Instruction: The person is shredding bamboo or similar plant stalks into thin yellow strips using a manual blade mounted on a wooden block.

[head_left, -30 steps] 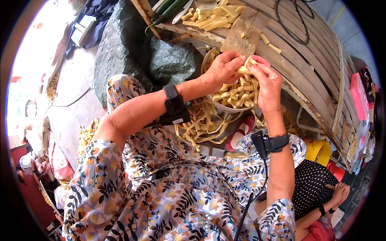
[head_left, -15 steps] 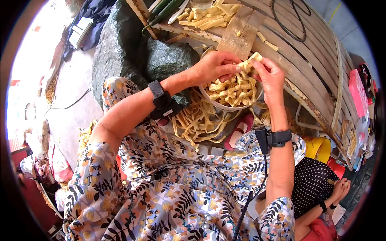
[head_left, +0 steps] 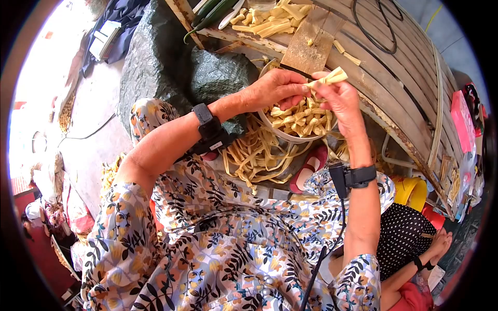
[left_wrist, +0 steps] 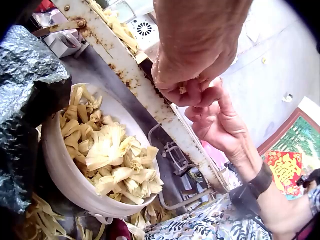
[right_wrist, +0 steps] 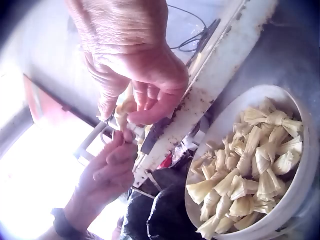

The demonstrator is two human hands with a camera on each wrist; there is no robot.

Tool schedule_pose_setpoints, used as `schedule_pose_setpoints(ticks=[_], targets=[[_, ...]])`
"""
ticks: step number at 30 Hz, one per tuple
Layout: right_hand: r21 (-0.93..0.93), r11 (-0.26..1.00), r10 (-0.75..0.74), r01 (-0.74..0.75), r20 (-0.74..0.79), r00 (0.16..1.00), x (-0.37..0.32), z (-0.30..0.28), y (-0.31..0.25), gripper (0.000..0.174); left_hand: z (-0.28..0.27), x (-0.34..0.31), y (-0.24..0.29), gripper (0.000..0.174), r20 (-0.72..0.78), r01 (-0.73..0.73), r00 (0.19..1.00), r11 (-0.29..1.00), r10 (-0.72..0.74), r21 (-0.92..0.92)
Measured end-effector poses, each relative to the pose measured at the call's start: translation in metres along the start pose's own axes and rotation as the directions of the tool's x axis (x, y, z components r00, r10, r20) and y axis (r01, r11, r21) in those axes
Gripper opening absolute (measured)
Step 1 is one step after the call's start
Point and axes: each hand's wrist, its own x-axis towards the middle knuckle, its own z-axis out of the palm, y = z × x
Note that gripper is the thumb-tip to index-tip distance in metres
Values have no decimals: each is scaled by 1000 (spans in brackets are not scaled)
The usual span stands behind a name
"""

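Note:
Both hands work close together on a pale yellow strip, flat and flared at its end, over a white bowl. My right hand pinches it between thumb and fingers, and the flared end sticks out past them. Fingertips of my left hand pinch the strip's other end. In the right wrist view the strip looks twisted into a knot between the two hands. Similar knotted yellow pieces fill the bowl. In the left wrist view the fingers cover most of the strip.
A slatted wooden bench with a rusty metal edge stands ahead, bearing a small board and a pile of yellow strips. Dark green plastic lies left of the bowl. Loose long strips lie below it, near a red shoe.
The hands first met closely over the strip, then drew slightly apart. My right hand has since tilted leftward, and the flared end now points out to the upper right.

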Motion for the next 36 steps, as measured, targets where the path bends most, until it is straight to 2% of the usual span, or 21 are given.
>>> schedule_pose_setpoints(ticks=[3,7,8,10,14,18,21,22,25,28,31,33,36], targets=[[79,993,-92,85,99,991,3,2,7,18,-1,0,6,21,11,10,1000,1000,-10,20],[161,986,-52,44,45,998,3,-2,4,12,-10,-3,4,21,45,59,997,995,-56,-86],[172,985,-45,35,57,997,5,-3,5,12,-8,-4,2,21,3,94,996,990,-94,-102],[195,981,-25,9,83,996,5,-3,9,11,-13,-3,-3,21,51,116,993,982,-109,-152],[141,989,30,-46,119,993,4,-2,9,12,-14,-4,-4,21,86,154,987,956,-136,-249],[82,997,-15,5,122,992,5,-4,2,16,-22,-4,-2,24,150,189,977,939,-150,-289],[63,994,92,-95,46,995,2,-4,0,18,-23,-4,0,24,165,173,976,966,-141,-193],[79,997,19,-23,53,998,2,-2,3,19,-25,-7,3,25,157,164,977,979,-145,-122],[-80,994,-74,72,-30,997,5,-7,10,18,-27,-9,5,26,146,122,982,992,-116,-32],[-81,993,-89,86,-44,995,2,-4,6,17,-32,-8,5,27,178,56,981,993,-74,102],[-32,996,-88,87,-43,995,2,-6,4,15,-37,-6,3,27,211,36,975,990,-65,138],[43,992,-121,122,-44,992,4,-12,7,14,-39,-5,2,28,236,70,969,997,-78,44],[7,998,-65,65,-45,997,3,-11,5,17,-38,-5,3,28,241,91,967,996,-83,-20]])
